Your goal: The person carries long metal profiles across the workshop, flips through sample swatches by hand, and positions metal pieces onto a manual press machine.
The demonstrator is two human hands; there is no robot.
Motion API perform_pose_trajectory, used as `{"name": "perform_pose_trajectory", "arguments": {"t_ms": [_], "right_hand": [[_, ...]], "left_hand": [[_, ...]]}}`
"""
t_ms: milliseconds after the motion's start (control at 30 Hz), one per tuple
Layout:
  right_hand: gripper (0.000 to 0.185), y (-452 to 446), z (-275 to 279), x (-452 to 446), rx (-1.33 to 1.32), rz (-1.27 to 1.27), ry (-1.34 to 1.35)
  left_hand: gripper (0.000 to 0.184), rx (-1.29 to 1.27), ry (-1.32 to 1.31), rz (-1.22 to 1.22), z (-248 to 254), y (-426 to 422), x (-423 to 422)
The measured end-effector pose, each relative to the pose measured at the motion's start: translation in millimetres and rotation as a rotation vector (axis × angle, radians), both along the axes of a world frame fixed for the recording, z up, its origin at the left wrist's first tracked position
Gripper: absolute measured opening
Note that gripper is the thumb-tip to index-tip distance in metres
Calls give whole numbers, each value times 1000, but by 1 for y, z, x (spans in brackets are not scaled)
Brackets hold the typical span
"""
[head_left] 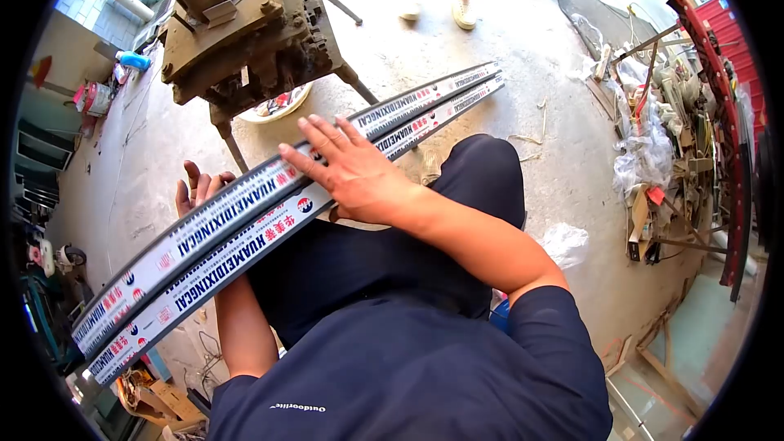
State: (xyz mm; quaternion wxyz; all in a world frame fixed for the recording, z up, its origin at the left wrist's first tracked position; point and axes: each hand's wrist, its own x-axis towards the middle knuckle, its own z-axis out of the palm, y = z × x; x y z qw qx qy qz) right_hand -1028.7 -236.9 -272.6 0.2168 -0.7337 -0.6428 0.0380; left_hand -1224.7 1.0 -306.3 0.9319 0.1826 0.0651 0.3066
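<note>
Above the floor (563, 122), right fingers (320, 140) spread on two bars (224, 216); left fingers (182, 198), grip unclear.

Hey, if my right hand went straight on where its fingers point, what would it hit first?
Past the strips beneath it, your right hand would probably meet the brown metal machine; the basin lies that way too but looks lower. Depth is unclear.
</note>
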Motion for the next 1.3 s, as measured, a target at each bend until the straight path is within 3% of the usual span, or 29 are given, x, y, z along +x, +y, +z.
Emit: {"name": "perform_pose_trajectory", "arguments": {"t_ms": [33, 67, 100, 333, 400, 733, 833, 967, 1067, 1133, 1167, 1200, 1267, 1300], "right_hand": [[98, 10, -27, -7, 53, -26, -81], [93, 16, -45, -11, 110, -51, -162], [89, 13, -44, -11, 150, -39, -102], [99, 6, -22, 1, 86, 85, 102], [112, 9, -23, 1, 23, 53, 89], [114, 11, -22, -3, 87, 58, 95], [116, 9, -21, -1, 125, 37, 84], [112, 2, -6, 15, 278, -14, 26], [106, 12, 5, 21, 378, -86, 49], [106, 17, 6, 24, 378, -117, 41], [107, 18, 7, 24, 371, -120, 44], [107, 20, 8, 24, 363, -122, 43], [107, 22, 8, 23, 347, -116, 38], [107, 22, 8, 22, 337, -96, 41]], "left_hand": [[40, 24, -95, -56, 7, -6, 5], [38, 47, -31, -19, 12, -10, 5], [37, 66, -53, -37, 12, -9, 5], [37, 87, -115, -82, 7, -12, 2], [38, 85, -108, -80, 7, -11, 2], [40, 81, -29, -25, 14, -7, 2], [44, 75, 121, 156, 17, -2, -13], [62, 67, -31, 207, 19, 16, -82], [66, 414, 50, 280, 24, 27, -152], [81, 307, 63, 611, 53, 34, -170], [88, 307, 168, 838, 93, 20, -153], [88, 464, -169, 520, 96, 21, -161], [82, 522, -195, 461, 117, 22, -165], [77, 407, 23, 740, 129, 20, -163]]}}
